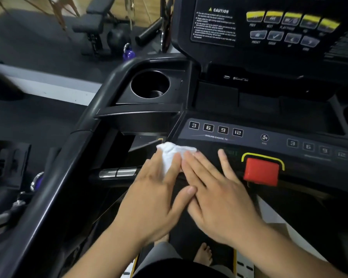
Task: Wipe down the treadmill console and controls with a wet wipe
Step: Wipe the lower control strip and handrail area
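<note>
A crumpled white wet wipe (172, 152) lies on the left end of the black treadmill console (249, 141), just below the left row of number buttons (215, 129). My left hand (155, 195) lies flat with its fingers pressing on the wipe. My right hand (215, 189) lies flat beside it, fingers spread; its fingertips touch the wipe's right edge and the console surface. My left thumb overlaps the right hand. The red stop button (261, 171) is just right of my right hand.
A round cup holder (149, 85) sits above the wipe on the left. The upright display panel (279, 27) with yellow buttons and a caution label stands at the top right. The left handrail (68, 157) runs diagonally. A weight bench and a purple kettlebell (128, 53) stand on the floor behind.
</note>
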`<state>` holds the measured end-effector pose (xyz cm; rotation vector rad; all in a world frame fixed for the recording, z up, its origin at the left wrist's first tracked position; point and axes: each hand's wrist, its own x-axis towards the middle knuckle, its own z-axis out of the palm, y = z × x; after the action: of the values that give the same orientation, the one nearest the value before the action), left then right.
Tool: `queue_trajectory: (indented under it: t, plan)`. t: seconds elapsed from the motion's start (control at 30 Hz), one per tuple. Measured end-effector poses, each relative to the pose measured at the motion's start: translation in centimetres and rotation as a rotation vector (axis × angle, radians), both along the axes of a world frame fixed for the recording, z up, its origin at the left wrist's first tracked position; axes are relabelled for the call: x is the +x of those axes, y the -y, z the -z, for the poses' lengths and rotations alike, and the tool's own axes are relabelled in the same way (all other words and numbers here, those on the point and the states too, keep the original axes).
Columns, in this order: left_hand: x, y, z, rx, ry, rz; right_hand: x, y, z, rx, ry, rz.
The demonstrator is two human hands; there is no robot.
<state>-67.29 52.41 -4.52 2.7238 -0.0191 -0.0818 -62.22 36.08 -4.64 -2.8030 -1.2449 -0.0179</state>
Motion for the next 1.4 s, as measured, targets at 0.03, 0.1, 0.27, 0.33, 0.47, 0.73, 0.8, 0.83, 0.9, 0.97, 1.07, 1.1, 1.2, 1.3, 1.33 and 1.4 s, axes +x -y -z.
queue_trajectory:
  t: [0.03, 0.1, 0.27, 0.33, 0.47, 0.73, 0.8, 0.83, 0.9, 0.97, 1.07, 1.1, 1.2, 1.3, 1.33, 1.4]
  plan:
    - [0.4, 0.1, -0.1, 0.024, -0.016, -0.012, 0.4, 0.1, 0.1, -0.008, 0.003, -0.008]
    - [3.2, 0.8, -0.7, 0.044, 0.016, -0.034, 2.6, 0.0, -0.5, -0.041, 0.024, 0.036]
    - [8.9, 1.8, -1.5, -0.019, 0.073, -0.061, 7.1, -0.5, -2.3, -0.060, 0.035, 0.155]
    - [6.8, 1.2, -0.8, 0.002, 0.102, -0.041, 5.2, -0.7, -2.0, -0.053, 0.032, 0.142]
    - [0.7, 0.2, -0.2, -0.089, 0.042, -0.004, -0.3, -0.8, -0.2, 0.003, -0.038, 0.059]
    - [9.6, 2.4, -1.7, -0.044, 0.073, -0.089, 5.6, -0.9, -3.6, -0.129, -0.107, 0.181]
    - [8.1, 2.1, -1.3, -0.002, 0.106, -0.076, 4.3, -0.5, -3.8, -0.150, -0.125, 0.140]
    - [6.3, 1.8, -1.1, 0.002, 0.136, -0.060, 3.1, -0.3, -3.5, -0.143, -0.127, 0.111]
    - [2.4, 1.3, -1.0, -0.037, 0.138, -0.030, 0.1, -0.1, -2.7, -0.090, -0.141, 0.070]
    - [0.3, 1.0, -0.7, -0.044, 0.060, -0.034, -1.6, 0.0, -1.7, -0.029, -0.167, 0.054]
    - [2.6, 1.6, -0.5, 0.027, 0.074, -0.036, -0.5, 0.7, -1.1, -0.074, -0.110, 0.089]
    - [4.3, 2.4, -0.6, 0.045, 0.108, 0.011, 0.5, 1.2, -1.6, -0.097, -0.084, 0.132]
    - [8.8, 5.6, -0.9, 0.067, 0.146, 0.124, 3.4, 3.4, -3.0, -0.214, -0.004, 0.256]
    - [8.5, 7.8, -0.7, 0.131, 0.161, 0.192, 3.1, 5.7, -3.1, -0.178, 0.005, 0.294]
    - [7.1, 8.0, -0.6, 0.145, 0.165, 0.226, 2.2, 6.1, -2.9, -0.147, 0.017, 0.286]
    - [3.5, 7.7, -0.2, 0.155, 0.157, 0.280, -0.1, 6.5, -2.0, -0.089, 0.018, 0.236]
